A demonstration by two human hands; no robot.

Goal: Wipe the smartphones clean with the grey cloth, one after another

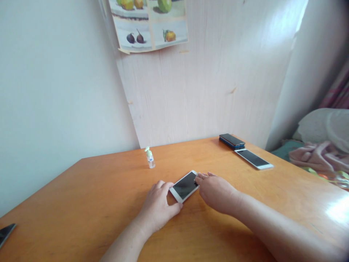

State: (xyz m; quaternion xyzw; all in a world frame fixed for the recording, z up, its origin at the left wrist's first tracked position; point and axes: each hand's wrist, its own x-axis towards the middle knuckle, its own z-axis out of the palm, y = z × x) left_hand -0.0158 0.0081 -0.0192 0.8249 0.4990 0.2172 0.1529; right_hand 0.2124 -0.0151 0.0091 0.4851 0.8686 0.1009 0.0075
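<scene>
A white smartphone (185,186) with a dark screen lies slantwise on the wooden table. My left hand (159,203) holds its near left end, the thumb at the lower corner and the fingers at the upper left corner. At the phone's right edge, my right hand (215,191) rests with its fingers bent together, the tips over the rim of the screen. Whatever may be under those fingertips is hidden. Beyond the phone, a small clear pump bottle (150,160) with a pale green top stands upright.
At the back right, a stack of dark phones (231,141) touches or nearly touches another white phone (253,159). Part of a dark device (7,233) shows at the left table edge. Fruit paintings (152,27) hang on the wall. Bedding (313,156) lies beyond the table's right side.
</scene>
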